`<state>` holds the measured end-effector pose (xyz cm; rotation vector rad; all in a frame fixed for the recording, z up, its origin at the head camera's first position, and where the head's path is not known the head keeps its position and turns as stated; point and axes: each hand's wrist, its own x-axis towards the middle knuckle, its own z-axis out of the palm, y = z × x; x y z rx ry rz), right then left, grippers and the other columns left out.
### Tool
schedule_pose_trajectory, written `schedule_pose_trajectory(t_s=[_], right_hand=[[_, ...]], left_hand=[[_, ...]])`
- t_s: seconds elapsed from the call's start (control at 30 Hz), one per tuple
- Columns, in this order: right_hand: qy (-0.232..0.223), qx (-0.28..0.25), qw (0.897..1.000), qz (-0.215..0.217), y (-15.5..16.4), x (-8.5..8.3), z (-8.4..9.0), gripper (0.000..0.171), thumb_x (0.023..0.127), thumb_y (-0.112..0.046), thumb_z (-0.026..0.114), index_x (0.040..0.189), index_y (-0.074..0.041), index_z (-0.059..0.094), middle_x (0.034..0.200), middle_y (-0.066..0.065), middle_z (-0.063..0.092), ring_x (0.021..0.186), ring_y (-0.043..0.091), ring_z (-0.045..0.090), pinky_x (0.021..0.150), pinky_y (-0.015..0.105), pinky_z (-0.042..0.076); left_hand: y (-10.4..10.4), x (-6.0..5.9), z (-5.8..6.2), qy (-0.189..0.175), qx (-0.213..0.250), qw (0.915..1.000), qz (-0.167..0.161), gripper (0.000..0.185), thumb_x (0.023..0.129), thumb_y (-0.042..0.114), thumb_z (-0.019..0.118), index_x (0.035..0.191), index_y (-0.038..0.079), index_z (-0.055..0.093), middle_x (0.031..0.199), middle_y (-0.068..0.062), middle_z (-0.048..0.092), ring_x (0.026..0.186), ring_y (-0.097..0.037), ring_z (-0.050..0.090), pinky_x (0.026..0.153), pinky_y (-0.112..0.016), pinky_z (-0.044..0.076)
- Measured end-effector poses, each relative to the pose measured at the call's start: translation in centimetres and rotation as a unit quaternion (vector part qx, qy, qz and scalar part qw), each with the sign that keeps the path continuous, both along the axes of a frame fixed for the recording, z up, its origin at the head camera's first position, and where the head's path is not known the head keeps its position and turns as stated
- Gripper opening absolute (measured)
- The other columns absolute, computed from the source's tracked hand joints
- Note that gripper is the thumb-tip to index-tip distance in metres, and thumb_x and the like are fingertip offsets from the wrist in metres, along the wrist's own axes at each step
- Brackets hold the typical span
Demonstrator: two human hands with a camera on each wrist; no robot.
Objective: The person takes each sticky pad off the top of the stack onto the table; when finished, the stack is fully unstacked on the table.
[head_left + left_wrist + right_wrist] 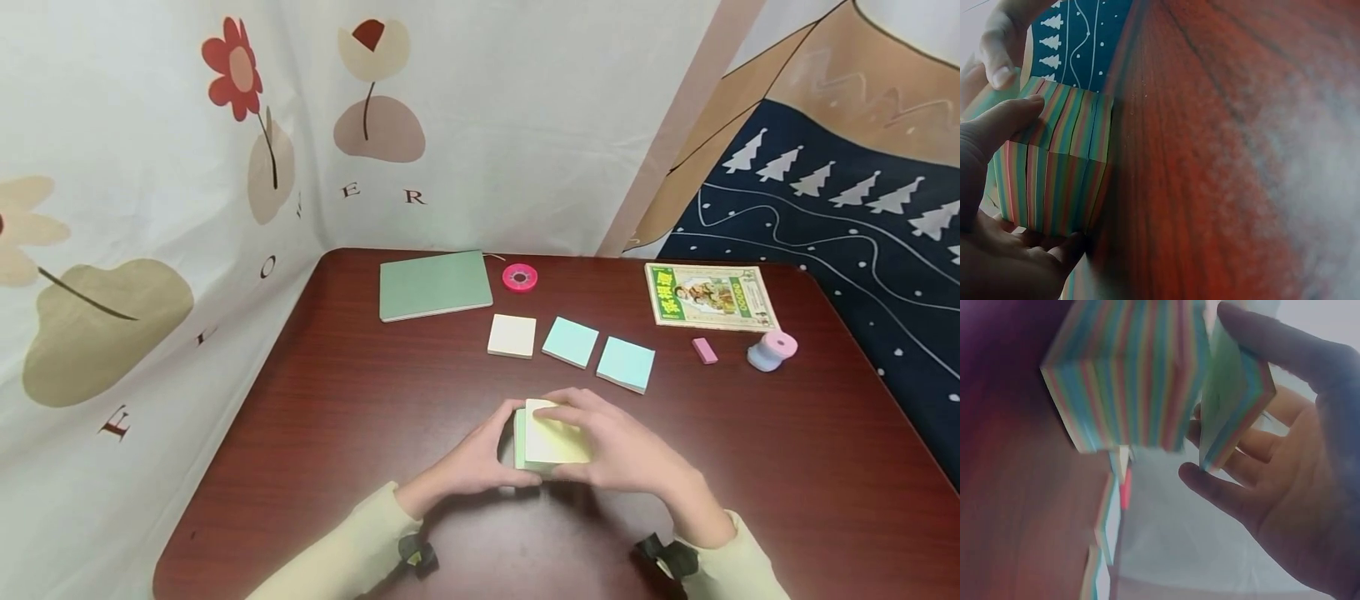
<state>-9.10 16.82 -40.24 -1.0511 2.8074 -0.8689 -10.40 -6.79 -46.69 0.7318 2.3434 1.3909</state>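
Rainbow-edged sticky-note block (551,442) sits on the dark red table (315,433) close in front of the person, caught between both hands. Left hand (472,458) curls its thumb and fingers round the block's left side. Right hand (622,450) pinches a thin wad of sheets (1235,406), tilted away from the main block (1129,375). Beyond lie one cream pad (512,336) and two pale blue pads (570,342) in a row, well apart from the hands.
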Motion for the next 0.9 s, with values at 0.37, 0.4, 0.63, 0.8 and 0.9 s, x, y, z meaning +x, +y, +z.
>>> schedule_pose_trajectory(t_s=[0.37, 0.4, 0.63, 0.8, 0.9], right_hand=[[-0.009, 0.031, 0.991, -0.132, 9.0, -2.1, 0.3, 0.065, 0.072, -0.028, 0.088, 0.13, -0.013, 0.062, 0.133, 0.013, 0.054, 0.112, 0.031, 0.054, 0.085, 0.049, 0.045], [-0.012, 0.036, 0.989, -0.141, 10.0, -2.4, 0.1, 0.065, 0.071, -0.026, 0.088, 0.129, -0.012, 0.063, 0.132, 0.015, 0.055, 0.111, 0.032, 0.053, 0.085, 0.049, 0.045], [-0.037, 0.066, 0.983, -0.167, 15.2, -4.7, -2.1, 0.062, 0.07, -0.017, 0.088, 0.124, -0.003, 0.063, 0.124, 0.021, 0.059, 0.122, 0.044, 0.045, 0.09, 0.052, 0.04], [-0.064, 0.072, 0.979, -0.178, 16.7, -5.3, -3.5, 0.063, 0.071, -0.022, 0.087, 0.126, -0.003, 0.062, 0.127, 0.022, 0.057, 0.109, 0.038, 0.049, 0.085, 0.052, 0.042], [-0.074, 0.067, 0.979, -0.176, 16.9, -5.5, -3.9, 0.064, 0.071, -0.021, 0.087, 0.126, -0.003, 0.061, 0.128, 0.023, 0.056, 0.112, 0.039, 0.048, 0.088, 0.054, 0.04]], left_hand=[[-0.1, -0.1, -0.2, -0.003, -0.004, 1.0, -0.002, 0.083, 0.07, 0.039, 0.088, 0.136, 0.03, 0.039, 0.117, 0.007, 0.055, 0.102, -0.014, 0.053, 0.086, -0.036, 0.045], [-0.1, -0.1, -0.2, -0.004, -0.003, 1.0, -0.002, 0.083, 0.07, 0.038, 0.088, 0.136, 0.03, 0.039, 0.118, 0.007, 0.055, 0.102, -0.014, 0.053, 0.087, -0.036, 0.044], [-0.1, -0.1, -0.2, -0.005, 0.0, 1.0, 0.0, 0.083, 0.07, 0.036, 0.088, 0.137, 0.029, 0.039, 0.118, 0.007, 0.055, 0.102, -0.014, 0.053, 0.087, -0.036, 0.044], [-0.1, -0.1, -0.2, -0.003, 0.0, 1.0, -0.001, 0.083, 0.07, 0.036, 0.088, 0.137, 0.03, 0.038, 0.118, 0.007, 0.055, 0.102, -0.014, 0.054, 0.087, -0.036, 0.044], [0.0, -0.1, -0.2, -0.003, 0.001, 1.0, -0.003, 0.083, 0.071, 0.036, 0.088, 0.137, 0.03, 0.038, 0.118, 0.007, 0.055, 0.102, -0.014, 0.054, 0.087, -0.036, 0.044]])
